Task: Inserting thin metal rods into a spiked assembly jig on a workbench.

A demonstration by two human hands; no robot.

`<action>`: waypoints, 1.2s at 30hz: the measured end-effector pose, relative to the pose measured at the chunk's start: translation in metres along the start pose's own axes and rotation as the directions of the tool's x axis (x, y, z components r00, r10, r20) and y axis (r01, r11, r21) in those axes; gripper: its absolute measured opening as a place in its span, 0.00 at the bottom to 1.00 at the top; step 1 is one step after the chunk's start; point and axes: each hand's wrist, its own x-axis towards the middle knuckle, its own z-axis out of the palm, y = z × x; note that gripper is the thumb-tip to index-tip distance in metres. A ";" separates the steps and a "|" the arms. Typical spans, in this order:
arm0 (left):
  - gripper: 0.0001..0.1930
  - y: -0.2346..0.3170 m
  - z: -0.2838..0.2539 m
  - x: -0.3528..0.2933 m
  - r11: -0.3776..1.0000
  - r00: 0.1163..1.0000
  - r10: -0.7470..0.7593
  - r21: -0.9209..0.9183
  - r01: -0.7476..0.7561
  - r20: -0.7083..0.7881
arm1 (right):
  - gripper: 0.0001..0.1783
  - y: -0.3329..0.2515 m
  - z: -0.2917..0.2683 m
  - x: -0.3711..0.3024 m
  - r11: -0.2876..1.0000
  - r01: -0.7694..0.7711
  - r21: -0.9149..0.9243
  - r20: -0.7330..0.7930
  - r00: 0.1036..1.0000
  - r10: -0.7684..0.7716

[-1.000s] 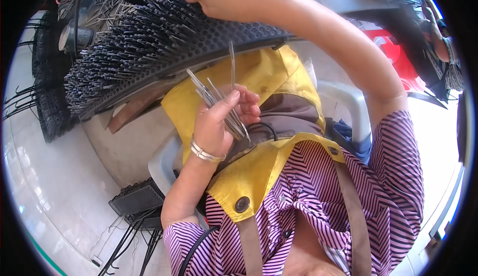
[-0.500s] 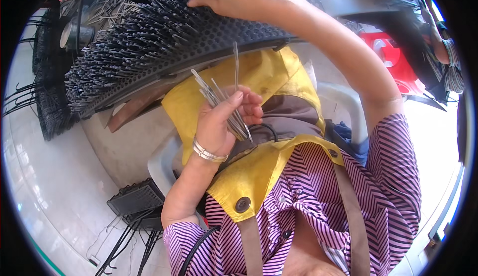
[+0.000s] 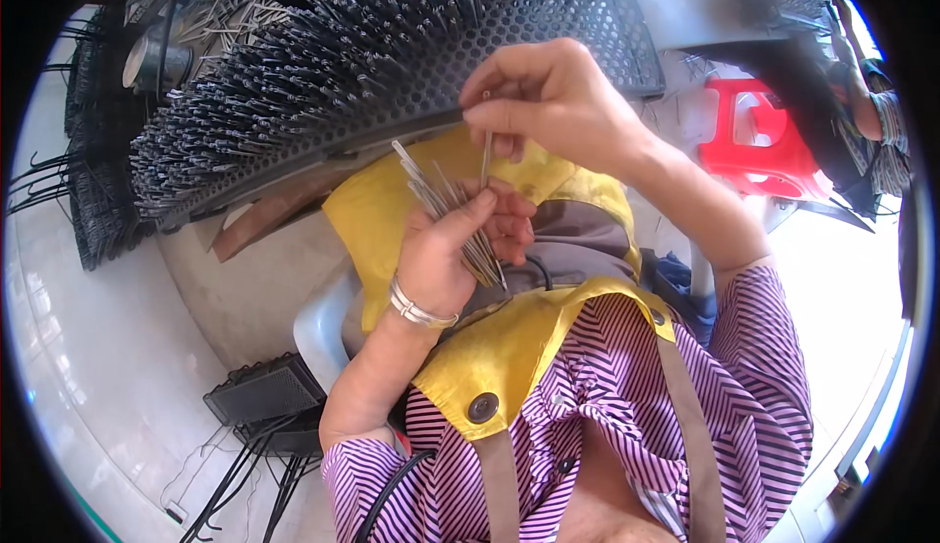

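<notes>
My left hand point(image 3: 446, 244) is closed round a bundle of thin metal rods point(image 3: 423, 187), whose ends stick out above and below the fist. Its thumb presses against one rod that stands apart from the bundle. Just above, my right hand point(image 3: 548, 102) pinches the upper part of that single metal rod point(image 3: 487, 156) between thumb and fingers. Beyond both hands lies a black perforated rack point(image 3: 587, 29), with many dark rods point(image 3: 284, 83) standing upright in its holes. The holes nearest my right hand hold no rods.
Loose metal rods point(image 3: 235, 9) lie heaped behind the rack. A cylindrical tin point(image 3: 147, 63) stands at its left. The red plastic stool point(image 3: 759, 141) is at right, near another person's arm point(image 3: 862, 112). A black box with wires point(image 3: 269, 396) sits lower left.
My right hand has come back from the rack toward me and now pinches the rod that stands up from my left hand. The left hand has shifted slightly right and down.
</notes>
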 end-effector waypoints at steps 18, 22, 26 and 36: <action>0.11 -0.031 -0.023 -0.026 0.976 0.995 -0.091 0.193 0.099 -0.051 | 0.09 -0.016 -0.009 0.051 0.336 0.595 -0.730 -0.144 0.346 -0.927; 0.11 -0.031 -0.024 -0.027 0.980 0.994 -0.106 0.168 0.106 -0.011 | 0.10 0.004 -0.007 0.072 0.000 0.609 -0.793 0.096 0.124 -0.988; 0.11 -0.032 -0.026 -0.028 0.981 0.995 -0.097 0.167 0.095 0.000 | 0.09 0.008 -0.001 0.077 0.103 0.678 -0.728 -0.019 0.130 -0.991; 0.12 -0.032 -0.027 -0.029 0.984 0.995 -0.099 0.146 0.099 -0.010 | 0.10 -0.003 0.000 0.069 0.149 0.662 -0.735 0.110 0.332 -0.937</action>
